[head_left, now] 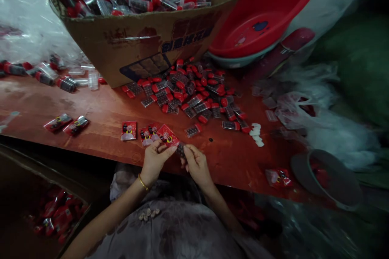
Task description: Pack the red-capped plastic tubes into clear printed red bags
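Observation:
My left hand point(155, 161), with a gold bracelet on the wrist, pinches a red printed packet point(168, 135) between thumb and fingers. Close against it, my right hand point(197, 163) grips a small clear container with dark contents point(181, 150); its end meets the packet's lower edge. Whether the container is inside the packet or only touching it, I cannot tell. Just left of the held packet lie more red packets point(147, 134), and a single one point(129, 130) sits farther left. A loose red-capped container point(193, 130) rests beyond my right hand.
A pile of red-capped containers point(194, 89) spreads before a full cardboard box point(146, 40). Two filled packets point(75, 124) lie at left. White pieces point(257, 135), a red basin point(258, 16), plastic bags point(328, 125) and a grey round tray point(337, 182) are at right. An open carton point(21, 194) stands below left.

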`<state>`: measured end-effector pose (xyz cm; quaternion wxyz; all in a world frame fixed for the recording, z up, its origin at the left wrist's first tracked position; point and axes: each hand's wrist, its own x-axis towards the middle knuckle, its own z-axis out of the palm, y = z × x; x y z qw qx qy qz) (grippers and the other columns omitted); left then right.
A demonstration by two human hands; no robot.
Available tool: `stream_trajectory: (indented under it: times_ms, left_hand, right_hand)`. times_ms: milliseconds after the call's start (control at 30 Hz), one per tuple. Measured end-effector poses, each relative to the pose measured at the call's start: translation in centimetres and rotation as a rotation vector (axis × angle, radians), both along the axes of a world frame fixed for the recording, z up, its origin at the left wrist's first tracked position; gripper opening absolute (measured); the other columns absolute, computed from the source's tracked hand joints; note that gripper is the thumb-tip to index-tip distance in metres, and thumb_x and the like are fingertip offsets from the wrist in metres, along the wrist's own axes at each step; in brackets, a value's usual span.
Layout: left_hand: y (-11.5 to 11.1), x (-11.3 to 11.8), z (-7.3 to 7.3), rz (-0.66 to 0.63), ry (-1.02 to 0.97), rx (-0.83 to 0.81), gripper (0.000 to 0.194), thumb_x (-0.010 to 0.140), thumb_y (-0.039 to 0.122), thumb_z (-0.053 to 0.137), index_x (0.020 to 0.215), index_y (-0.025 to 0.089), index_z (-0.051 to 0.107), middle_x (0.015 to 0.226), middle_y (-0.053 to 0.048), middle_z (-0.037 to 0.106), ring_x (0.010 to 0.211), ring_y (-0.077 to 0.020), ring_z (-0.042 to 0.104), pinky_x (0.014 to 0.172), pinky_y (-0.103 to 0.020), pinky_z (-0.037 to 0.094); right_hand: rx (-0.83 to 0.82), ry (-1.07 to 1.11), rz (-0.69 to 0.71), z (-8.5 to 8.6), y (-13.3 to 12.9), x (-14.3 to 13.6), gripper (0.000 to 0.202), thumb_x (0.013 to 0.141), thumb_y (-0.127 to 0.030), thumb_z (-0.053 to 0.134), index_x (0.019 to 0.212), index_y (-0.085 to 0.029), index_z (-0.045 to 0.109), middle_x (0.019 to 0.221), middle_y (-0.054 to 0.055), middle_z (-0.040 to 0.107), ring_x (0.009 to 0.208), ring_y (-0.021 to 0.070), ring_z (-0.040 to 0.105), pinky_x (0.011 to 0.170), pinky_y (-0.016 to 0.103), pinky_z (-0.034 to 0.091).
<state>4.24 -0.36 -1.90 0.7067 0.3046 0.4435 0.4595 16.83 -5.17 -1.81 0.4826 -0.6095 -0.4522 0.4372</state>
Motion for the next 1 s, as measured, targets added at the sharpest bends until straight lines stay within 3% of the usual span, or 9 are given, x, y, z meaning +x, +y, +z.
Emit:
stream_trajectory:
  times_ms: [100,200,333,400,500,667,767,867,1000]
  left_hand:
    - [-0.4,0.5,-0.3,0.048,0.009,-0.019,0.028,0.054,0.028,0.082,0.07,0.014,0.064,0.065,0.002,0.066,0.061,-0.009,0.059,0.062,-0.02,0.047]
    - [-0.3,0.5,0.0,0.011,-0.01,-0.018,0.028,0.058,0.029,0.08,0.075,0.013,0.065,0.069,0.0,0.067,0.061,-0.009,0.059,0.061,-0.02,0.047]
    - [0.4,0.3,0.7,-0.037,-0.09,-0.027,0.029,0.058,0.029,0.08,0.078,0.013,0.067,0.073,-0.001,0.069,0.063,-0.0091,0.059,0.064,-0.021,0.048]
    - [0.7,0.2,0.9,-0.05,-0.115,-0.035,0.029,0.058,0.03,0.08,0.077,0.012,0.068,0.074,-0.003,0.07,0.064,-0.01,0.06,0.066,-0.022,0.048]
    - [0.7,0.4,0.9,-0.044,-0.116,-0.048,0.031,0.061,0.035,0.078,0.079,0.012,0.068,0.075,-0.005,0.07,0.063,-0.0128,0.061,0.061,-0.024,0.049]
    - [0.1,0.6,0.5,-0.128,-0.115,-0.077,0.033,0.061,0.042,0.076,0.072,0.013,0.066,0.052,0.002,0.058,0.043,-0.0081,0.051,0.043,-0.019,0.041]
    - [0.3,0.1,0.7,-0.194,-0.099,-0.089,0.036,0.064,0.046,0.073,0.076,0.013,0.066,0.045,0.005,0.05,0.034,-0.0073,0.044,0.035,-0.02,0.036]
    - [0.5,-0.5,1.1,-0.16,-0.071,-0.069,0.038,0.065,0.045,0.072,0.081,0.011,0.068,0.047,0.004,0.051,0.035,-0.0068,0.043,0.034,-0.019,0.034]
    - [0.2,-0.6,1.3,-0.211,-0.166,-0.115,0.038,0.064,0.047,0.073,0.076,0.011,0.068,0.05,0.003,0.053,0.039,-0.007,0.045,0.038,-0.02,0.038]
  right_hand:
    - [0.011,0.077,-0.041,-0.4,0.0,-1.0,0.034,0.089,-0.047,0.04,0.069,-0.02,0.047,0.053,-0.007,0.045,0.036,0.0048,0.037,0.035,0.018,0.029]
    - [-0.003,0.157,-0.029,-1.0,0.1,-1.5,0.034,0.091,-0.047,0.036,0.07,-0.021,0.045,0.056,-0.007,0.045,0.035,0.0053,0.036,0.035,0.019,0.03]
    - [0.121,-0.11,-0.098,-1.3,0.3,-1.7,0.027,0.091,-0.04,0.039,0.075,-0.021,0.049,0.06,-0.004,0.048,0.051,0.0092,0.047,0.05,0.021,0.038]
    - [0.143,-0.167,-0.033,-1.1,0.4,-1.6,0.026,0.092,-0.037,0.038,0.075,-0.02,0.05,0.061,-0.003,0.049,0.056,0.0104,0.048,0.054,0.022,0.039]
    - [0.132,-0.105,0.073,-1.0,0.7,-1.7,0.028,0.093,-0.037,0.036,0.076,-0.021,0.05,0.059,-0.004,0.048,0.053,0.0101,0.046,0.052,0.022,0.038]
    - [0.136,-0.023,-0.023,-0.9,0.9,-2.4,0.027,0.092,-0.04,0.038,0.081,-0.021,0.054,0.064,-0.003,0.051,0.058,0.0115,0.05,0.054,0.022,0.042]
    - [0.045,0.145,0.099,-0.6,0.8,-2.6,0.028,0.091,-0.044,0.038,0.093,-0.021,0.055,0.066,-0.003,0.054,0.05,0.0099,0.049,0.048,0.022,0.043]
    - [0.024,0.219,0.193,-0.3,0.7,-2.5,0.027,0.087,-0.044,0.046,0.101,-0.022,0.052,0.072,-0.003,0.06,0.048,0.0084,0.051,0.048,0.022,0.045]
    - [0.005,0.213,0.089,-0.8,1.2,-2.4,0.024,0.078,-0.044,0.059,0.081,-0.022,0.051,0.06,-0.005,0.058,0.043,0.0084,0.05,0.043,0.02,0.042]
